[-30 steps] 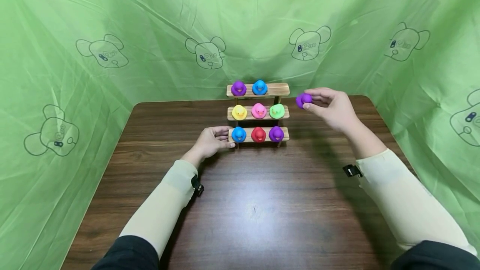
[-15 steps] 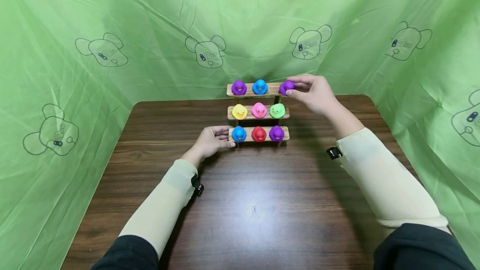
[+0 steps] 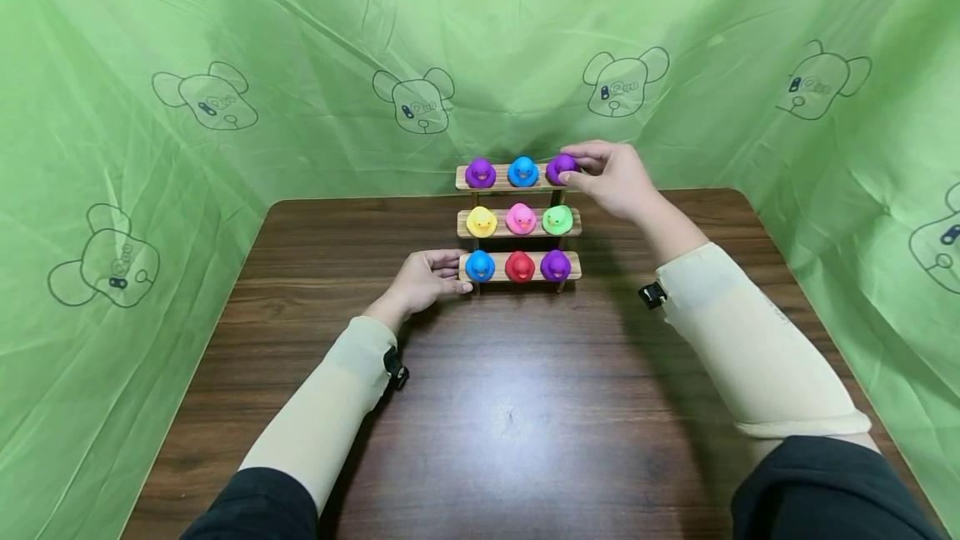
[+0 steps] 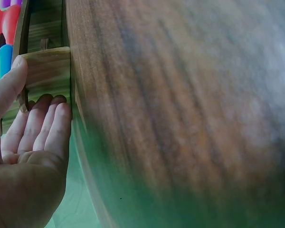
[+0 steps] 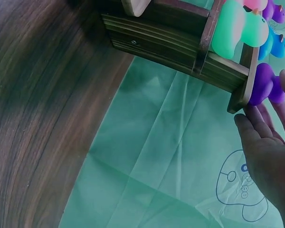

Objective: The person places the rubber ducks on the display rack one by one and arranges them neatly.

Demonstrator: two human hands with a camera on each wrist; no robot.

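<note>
A three-tier wooden stand (image 3: pixel 500 271) bears rubber ducks in three rows. My right hand (image 3: pixel 617 182) pinches a purple rubber duck (image 3: pixel 559 168) at the right end of the top shelf. In the right wrist view this purple duck (image 5: pixel 262 84) sits at the shelf's end, fingertips close under it and the thumb on its other side. My left hand (image 3: pixel 422 280) holds the left end of the bottom shelf. In the left wrist view the thumb lies on one side of the wooden end (image 4: pixel 48 71), the fingers on the other.
On the top shelf are another purple duck (image 3: pixel 480 173) and a blue duck (image 3: pixel 522 172). Yellow (image 3: pixel 482 222), pink (image 3: pixel 521 219) and green (image 3: pixel 557 221) ducks fill the middle. Blue, red (image 3: pixel 520 267) and purple ducks stand below. A green curtain (image 3: pixel 315 140) hangs behind the wooden table (image 3: pixel 375 457).
My right hand has carried the purple duck leftward and up, from beside the stand to the right end of the top shelf. The left hand has stayed at the bottom shelf.
</note>
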